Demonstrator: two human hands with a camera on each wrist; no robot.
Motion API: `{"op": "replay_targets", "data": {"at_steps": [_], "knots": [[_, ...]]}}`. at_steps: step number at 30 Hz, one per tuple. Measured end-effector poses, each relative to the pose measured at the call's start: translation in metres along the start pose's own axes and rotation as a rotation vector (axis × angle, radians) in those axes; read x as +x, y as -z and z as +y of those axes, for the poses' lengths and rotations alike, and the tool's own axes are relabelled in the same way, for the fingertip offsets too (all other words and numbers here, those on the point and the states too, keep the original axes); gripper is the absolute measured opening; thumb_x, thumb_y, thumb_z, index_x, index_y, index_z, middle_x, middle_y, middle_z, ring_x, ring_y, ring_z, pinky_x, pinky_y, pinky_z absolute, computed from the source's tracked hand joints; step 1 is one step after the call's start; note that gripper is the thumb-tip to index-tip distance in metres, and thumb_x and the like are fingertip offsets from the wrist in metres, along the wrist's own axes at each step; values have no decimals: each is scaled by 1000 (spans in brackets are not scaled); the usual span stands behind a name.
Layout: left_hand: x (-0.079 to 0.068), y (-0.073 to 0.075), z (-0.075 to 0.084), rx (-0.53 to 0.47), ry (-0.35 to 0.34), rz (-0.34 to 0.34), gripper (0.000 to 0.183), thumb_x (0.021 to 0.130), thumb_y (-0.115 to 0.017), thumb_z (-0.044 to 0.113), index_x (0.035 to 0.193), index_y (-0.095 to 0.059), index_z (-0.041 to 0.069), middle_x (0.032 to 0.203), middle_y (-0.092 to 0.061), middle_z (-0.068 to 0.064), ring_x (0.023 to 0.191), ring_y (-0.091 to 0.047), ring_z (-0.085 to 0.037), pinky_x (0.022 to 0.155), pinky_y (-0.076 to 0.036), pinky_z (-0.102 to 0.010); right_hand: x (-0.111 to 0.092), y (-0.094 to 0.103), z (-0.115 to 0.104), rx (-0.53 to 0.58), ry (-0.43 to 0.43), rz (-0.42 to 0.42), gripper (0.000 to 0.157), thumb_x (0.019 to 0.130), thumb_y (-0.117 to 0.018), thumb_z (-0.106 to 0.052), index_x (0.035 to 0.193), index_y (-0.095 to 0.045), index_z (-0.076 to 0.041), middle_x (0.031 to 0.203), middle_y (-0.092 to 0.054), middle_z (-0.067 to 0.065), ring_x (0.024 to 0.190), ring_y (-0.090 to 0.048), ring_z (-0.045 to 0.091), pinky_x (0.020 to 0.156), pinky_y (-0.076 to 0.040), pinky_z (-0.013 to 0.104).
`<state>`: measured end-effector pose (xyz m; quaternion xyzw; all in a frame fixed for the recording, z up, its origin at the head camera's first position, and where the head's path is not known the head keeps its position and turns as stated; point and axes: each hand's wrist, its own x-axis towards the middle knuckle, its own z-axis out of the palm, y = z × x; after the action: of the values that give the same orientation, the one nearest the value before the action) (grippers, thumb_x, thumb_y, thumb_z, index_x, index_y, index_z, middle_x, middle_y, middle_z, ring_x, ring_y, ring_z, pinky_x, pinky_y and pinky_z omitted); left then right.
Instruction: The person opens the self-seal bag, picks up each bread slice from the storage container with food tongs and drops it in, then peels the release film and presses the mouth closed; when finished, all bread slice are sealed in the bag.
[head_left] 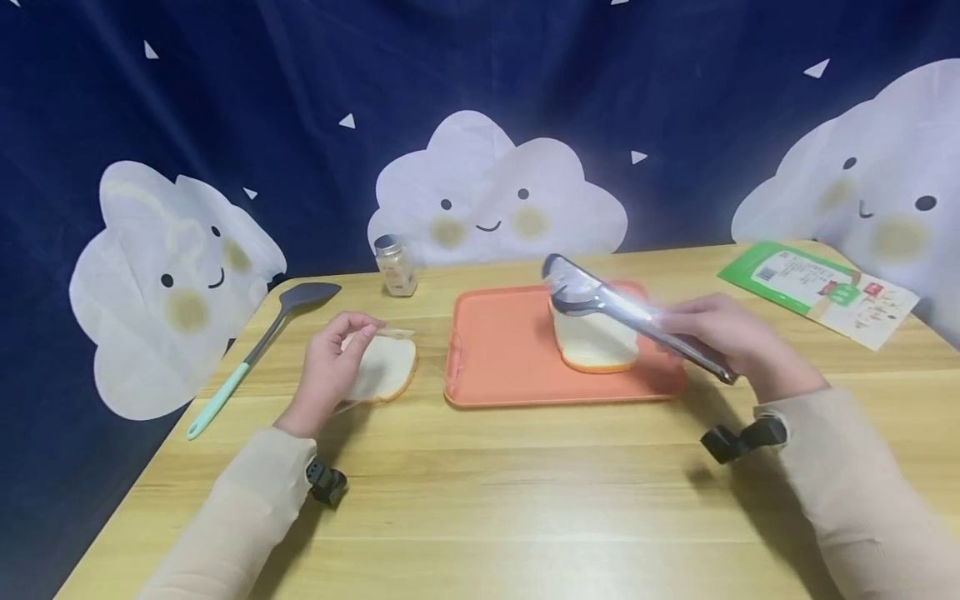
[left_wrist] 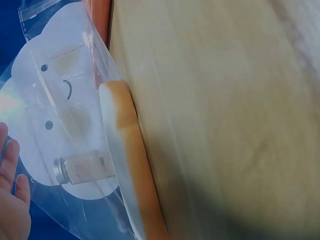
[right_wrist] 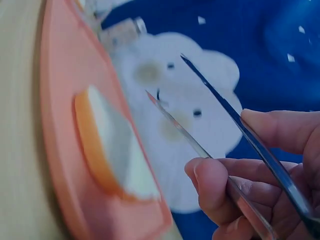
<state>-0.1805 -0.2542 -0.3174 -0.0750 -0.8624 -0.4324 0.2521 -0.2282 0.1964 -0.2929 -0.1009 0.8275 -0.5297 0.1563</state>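
My left hand pinches a clear plastic bag between thumb and fingertips, above a slice of bread lying on the table. In the left wrist view the film rises beside that slice; the thumb is out of sight there. My right hand grips metal tongs over another bread slice on the orange tray. The right wrist view shows the tongs' two arms spread apart, with nothing between their tips, to one side of the tray's slice.
Behind the left-hand slice stands a glass seasoning shaker. A grey spatula with a mint handle lies along the table's left side. At the back right is a green and white packet. A dark blue cloud-patterned curtain hangs behind the table.
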Motion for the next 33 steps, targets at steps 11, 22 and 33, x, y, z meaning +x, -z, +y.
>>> {"op": "replay_targets", "data": {"at_steps": [11,22,33], "knots": [[1,-1,2,37,-33,-12,9,89,-60,5,92,-66,0,95,-67,-15,98,-56,-15,93,-41,-38,-17,35,28,-56,-73,83,46,91,-57,-24,117,-53,13,70,-66,-5,62,-65,17,59,-52,29],[-1,-3,0,43,-39,-12,8,88,-61,5,91,-66,0,94,-67,-14,99,-56,-19,94,-41,-39,-26,38,35,-175,-111,138,57,90,-58,-26,124,-45,18,71,-65,-1,60,-63,13,56,-51,30],[0,-4,0,23,-43,5,10,89,-61,9,92,-67,1,94,-68,-12,92,-52,4,95,-39,-37,-24,31,42,-153,-137,176,58,86,-65,-24,123,-48,16,79,-66,3,60,-63,15,58,-53,32]]}}
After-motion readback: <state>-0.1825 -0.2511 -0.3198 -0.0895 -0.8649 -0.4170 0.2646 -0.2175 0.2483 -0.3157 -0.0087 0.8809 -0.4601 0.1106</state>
